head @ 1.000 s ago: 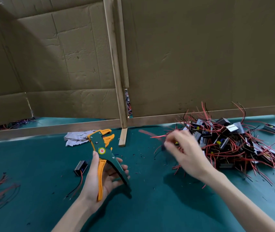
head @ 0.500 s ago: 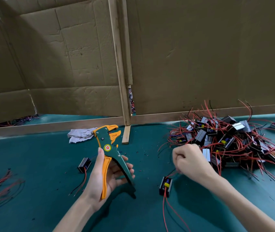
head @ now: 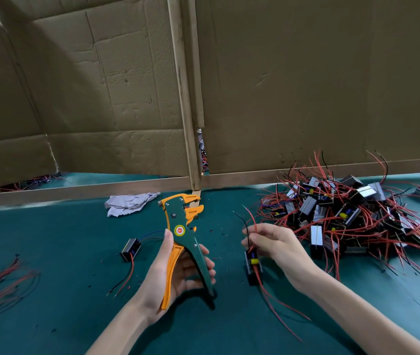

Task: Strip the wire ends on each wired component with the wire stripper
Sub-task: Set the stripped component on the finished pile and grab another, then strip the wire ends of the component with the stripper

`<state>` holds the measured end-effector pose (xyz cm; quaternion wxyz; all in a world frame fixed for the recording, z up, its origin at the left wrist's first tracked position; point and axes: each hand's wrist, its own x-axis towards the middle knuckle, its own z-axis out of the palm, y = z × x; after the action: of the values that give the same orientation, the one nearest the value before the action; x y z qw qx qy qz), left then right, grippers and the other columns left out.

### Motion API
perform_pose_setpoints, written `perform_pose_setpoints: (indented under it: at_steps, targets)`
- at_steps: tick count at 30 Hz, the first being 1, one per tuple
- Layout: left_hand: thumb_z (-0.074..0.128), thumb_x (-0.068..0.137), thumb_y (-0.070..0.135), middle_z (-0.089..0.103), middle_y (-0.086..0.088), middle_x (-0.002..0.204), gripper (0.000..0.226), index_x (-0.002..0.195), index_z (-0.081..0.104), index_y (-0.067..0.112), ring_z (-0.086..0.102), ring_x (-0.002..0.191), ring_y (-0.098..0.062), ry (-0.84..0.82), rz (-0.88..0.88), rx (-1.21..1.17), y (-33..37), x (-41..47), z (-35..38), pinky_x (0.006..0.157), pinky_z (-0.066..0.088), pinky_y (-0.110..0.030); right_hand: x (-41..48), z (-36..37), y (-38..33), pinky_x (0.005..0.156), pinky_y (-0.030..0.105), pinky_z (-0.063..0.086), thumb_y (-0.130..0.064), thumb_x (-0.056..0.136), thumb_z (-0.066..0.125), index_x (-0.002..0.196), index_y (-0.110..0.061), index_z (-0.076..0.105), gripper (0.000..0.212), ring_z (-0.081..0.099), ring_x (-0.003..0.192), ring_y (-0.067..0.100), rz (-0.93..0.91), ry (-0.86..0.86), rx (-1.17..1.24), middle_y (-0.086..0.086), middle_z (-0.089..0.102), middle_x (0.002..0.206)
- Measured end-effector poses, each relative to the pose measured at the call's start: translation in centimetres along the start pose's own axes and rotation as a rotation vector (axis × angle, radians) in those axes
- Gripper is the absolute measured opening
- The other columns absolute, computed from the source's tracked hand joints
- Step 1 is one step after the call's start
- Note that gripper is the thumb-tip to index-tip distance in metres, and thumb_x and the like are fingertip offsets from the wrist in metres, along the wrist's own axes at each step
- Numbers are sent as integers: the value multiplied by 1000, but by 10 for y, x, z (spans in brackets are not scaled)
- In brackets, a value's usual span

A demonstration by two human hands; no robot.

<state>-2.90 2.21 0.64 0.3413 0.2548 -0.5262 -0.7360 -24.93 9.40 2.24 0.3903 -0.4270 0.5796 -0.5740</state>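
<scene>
Left hand [head: 175,272] grips the wire stripper [head: 180,231] by its handles, head up, over the middle of the desk [head: 50,239] — right hand [head: 275,244] alongside pinches the red and black wires [head: 252,222] of one component [head: 253,261], the pile [head: 357,213] near the right edge.

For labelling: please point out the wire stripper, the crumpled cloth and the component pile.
wire stripper [head: 179,230], head view, round sticker.
crumpled cloth [head: 129,202], head view, middle.
component pile [head: 316,234], head view, silver box.

Wire stripper [head: 181,235] upright; black component [head: 253,262] just right.
</scene>
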Motion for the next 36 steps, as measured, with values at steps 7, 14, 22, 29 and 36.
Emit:
perform_pose_setpoints:
  at_steps: [7,14,22,29,36]
  targets:
    - [40,77,80,64,-24,94,86,101,69,3,64,87,-36,-134,-121,58,-6,-2,5,84,51,-49,-1,-6,-11,87,34,45,-22,95,56,79,-14,70,23,53,69,10,-90,-27,-2,-3,55,62]
    - [47,65,82,66,-23,92,88,99,71,4,65,88,-36,-207,-213,76,-10,1,7,82,52,-47,-7,-5,-18,75,22,43,-40,81,71,66,-20,67,25,51,72,20,-146,-181,58,2,53,61]
    - [51,62,82,66,-23,91,89,98,71,3,65,87,-36,-246,-203,47,-13,2,6,86,52,-50,-10,-6,-19,64,23,50,-28,82,62,76,-9,72,22,54,56,17,-45,-274,220,8,57,59]
    - [46,64,83,67,-22,92,88,98,72,6,66,87,-36,-276,-227,50,-13,0,9,87,51,-49,-15,-4,-27,64,30,48,-27,79,48,59,-14,37,26,46,54,23,11,-344,234,12,51,59]
    - [49,65,87,68,-19,96,90,102,70,8,65,93,-34,-345,-250,102,-11,-3,12,92,47,-52,-13,-7,-28,109,47,40,-21,88,36,45,-12,66,53,71,78,22,141,-411,387,10,73,79]
